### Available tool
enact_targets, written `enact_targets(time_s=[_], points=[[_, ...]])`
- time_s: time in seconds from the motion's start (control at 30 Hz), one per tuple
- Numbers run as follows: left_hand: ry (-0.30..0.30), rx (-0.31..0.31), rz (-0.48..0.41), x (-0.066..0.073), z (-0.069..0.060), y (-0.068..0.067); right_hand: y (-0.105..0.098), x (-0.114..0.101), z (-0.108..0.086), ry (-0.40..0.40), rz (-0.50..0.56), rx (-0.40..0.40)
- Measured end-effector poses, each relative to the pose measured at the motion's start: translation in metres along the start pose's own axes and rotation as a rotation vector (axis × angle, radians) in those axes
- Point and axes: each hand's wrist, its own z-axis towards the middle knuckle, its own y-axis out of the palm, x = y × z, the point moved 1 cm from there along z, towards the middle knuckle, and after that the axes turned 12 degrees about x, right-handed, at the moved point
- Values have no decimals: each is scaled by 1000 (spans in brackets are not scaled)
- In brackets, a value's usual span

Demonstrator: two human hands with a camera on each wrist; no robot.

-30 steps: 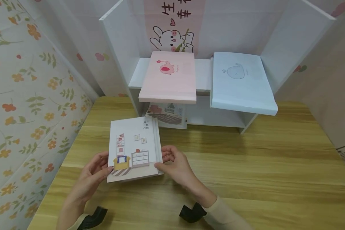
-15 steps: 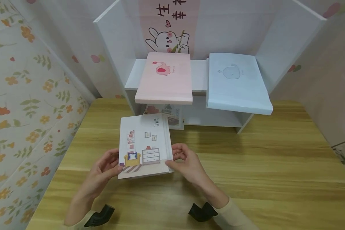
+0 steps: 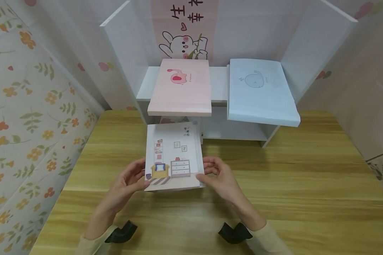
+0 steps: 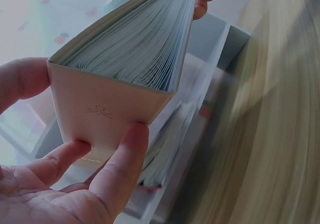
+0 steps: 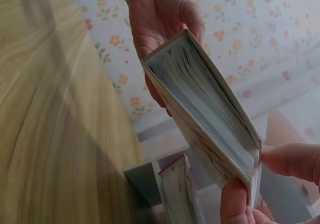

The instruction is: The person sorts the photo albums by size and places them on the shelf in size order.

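A thick hardcover photo album [image 3: 173, 156] has a white cover printed with a sofa, drawers and picture frames. It is held between both hands above the table, below the shelf's front. My left hand [image 3: 124, 187] grips its left edge, thumb on the cover. Opposite, my right hand [image 3: 220, 180] pinches the right edge, thumb on top and fingers at the side. The wrist views show the album's many page edges [image 4: 130, 49] fanned between its covers, and a pinkish side [image 4: 105, 106] by the left fingers.
A white two-level shelf [image 3: 236, 124] stands behind the album. On its upper board lie a pink elephant album [image 3: 180, 92] and a blue whale album [image 3: 261, 95], both jutting forward. Another album [image 5: 177, 189] sits on the lower level, partly hidden. Floral cloth [image 3: 28, 134] hangs at left.
Both hands have carried the white album to the right and slightly toward the shelf. It now covers most of the item on the lower level. The head view has shifted slightly.
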Motion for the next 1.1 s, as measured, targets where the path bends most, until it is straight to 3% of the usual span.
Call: enact_targets(time_s=[0.17,0.5,1.1], points=[[10,-23,-5,2,9,9,-10,-1,2,-16,-8,7],[-35,-43,11,3,26,25,-28,-2,5,-2,-8,51],[-104,-127,-53,-2,58,58,-63,-2,11,-2,53,120]])
